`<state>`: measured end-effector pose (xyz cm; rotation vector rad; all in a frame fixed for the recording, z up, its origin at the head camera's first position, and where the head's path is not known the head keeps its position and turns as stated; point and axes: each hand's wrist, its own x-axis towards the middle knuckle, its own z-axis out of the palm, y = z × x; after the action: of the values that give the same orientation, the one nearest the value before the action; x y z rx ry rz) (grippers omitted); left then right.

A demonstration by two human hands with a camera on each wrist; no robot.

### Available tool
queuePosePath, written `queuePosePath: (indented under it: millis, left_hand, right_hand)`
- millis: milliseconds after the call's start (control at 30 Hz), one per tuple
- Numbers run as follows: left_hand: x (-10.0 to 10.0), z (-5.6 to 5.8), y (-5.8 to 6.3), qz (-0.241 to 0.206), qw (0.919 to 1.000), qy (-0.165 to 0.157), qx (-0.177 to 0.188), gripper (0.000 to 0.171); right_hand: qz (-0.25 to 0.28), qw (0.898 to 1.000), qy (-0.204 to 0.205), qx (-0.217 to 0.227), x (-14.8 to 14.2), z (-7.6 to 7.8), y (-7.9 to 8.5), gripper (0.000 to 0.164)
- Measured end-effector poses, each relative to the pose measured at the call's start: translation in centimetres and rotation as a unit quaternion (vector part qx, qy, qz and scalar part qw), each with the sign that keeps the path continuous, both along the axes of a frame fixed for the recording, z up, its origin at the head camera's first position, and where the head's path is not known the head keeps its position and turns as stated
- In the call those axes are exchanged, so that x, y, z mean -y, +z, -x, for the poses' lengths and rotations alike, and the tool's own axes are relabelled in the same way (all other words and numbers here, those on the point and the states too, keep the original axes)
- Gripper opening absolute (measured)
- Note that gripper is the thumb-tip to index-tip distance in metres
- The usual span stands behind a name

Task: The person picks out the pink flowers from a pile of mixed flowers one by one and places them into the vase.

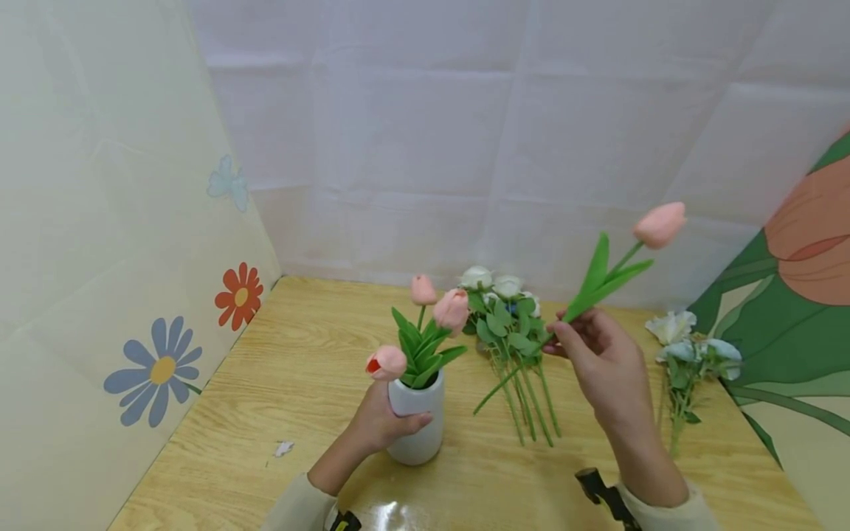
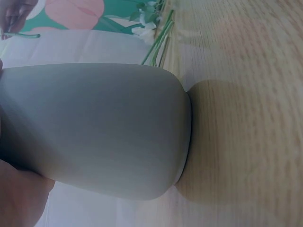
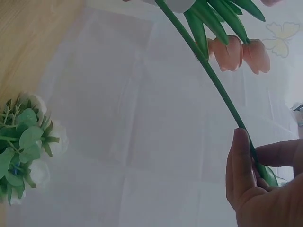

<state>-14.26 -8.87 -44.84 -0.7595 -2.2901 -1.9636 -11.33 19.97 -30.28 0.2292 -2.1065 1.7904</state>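
Note:
A white vase (image 1: 420,424) stands upright on the table, and my left hand (image 1: 381,417) grips it around its left side, thumb across the front. Several pink tulips (image 1: 451,310) with green leaves rise out of its mouth; one bloom (image 1: 387,363) leans over the left rim. My right hand (image 1: 607,365) pinches a single pink tulip (image 1: 660,225) by its stem, just under the leaves. That flower is held up to the right of the vase, its bloom pointing up and right, its bare stem slanting down toward the left. In the left wrist view the vase (image 2: 94,127) fills the middle.
White roses (image 1: 508,287) with green stems lie on the table (image 1: 319,324) behind and right of the vase. Another bunch of pale flowers (image 1: 690,354) lies near the right edge. A small white scrap (image 1: 283,448) is at the left. Printed sheets stand around the table.

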Motion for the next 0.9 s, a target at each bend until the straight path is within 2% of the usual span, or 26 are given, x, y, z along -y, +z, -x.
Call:
queuePosePath:
  millis: [433, 900]
  left_hand:
    - [0.0, 0.1, 0.1, 0.002, 1.0000, -0.006, 0.000, 0.069]
    - [-0.1, 0.0, 0.1, -0.008, 0.9999, -0.006, 0.004, 0.070]
  right_hand:
    - [0.069, 0.996, 0.018, -0.062, 1.6, -0.1, 1.0, 0.011]
    - [0.115, 0.989, 0.012, -0.091, 2.6, -0.1, 2.0, 0.008]
